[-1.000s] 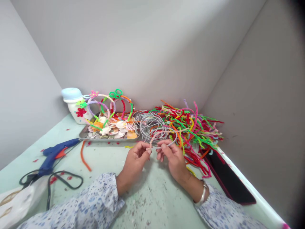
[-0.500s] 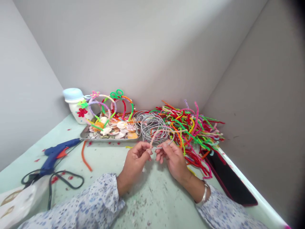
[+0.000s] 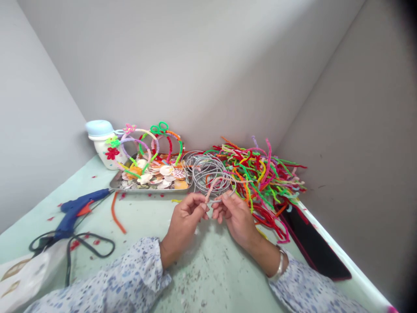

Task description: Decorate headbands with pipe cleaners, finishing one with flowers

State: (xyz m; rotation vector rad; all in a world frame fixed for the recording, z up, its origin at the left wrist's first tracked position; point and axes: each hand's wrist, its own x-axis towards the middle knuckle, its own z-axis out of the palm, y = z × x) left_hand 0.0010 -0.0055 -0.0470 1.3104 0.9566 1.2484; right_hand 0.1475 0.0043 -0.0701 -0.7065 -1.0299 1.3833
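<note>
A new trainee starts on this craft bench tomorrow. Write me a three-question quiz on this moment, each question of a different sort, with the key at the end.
1. True or false: the blue glue gun lies on the table on the left hand's side.
2. Which of these does the tray hold? A) seashells B) scissors C) beads
3. What do the left hand and the right hand pinch between them?

Key
1. True.
2. A.
3. A grey headband with a pink pipe cleaner at its end.
</note>
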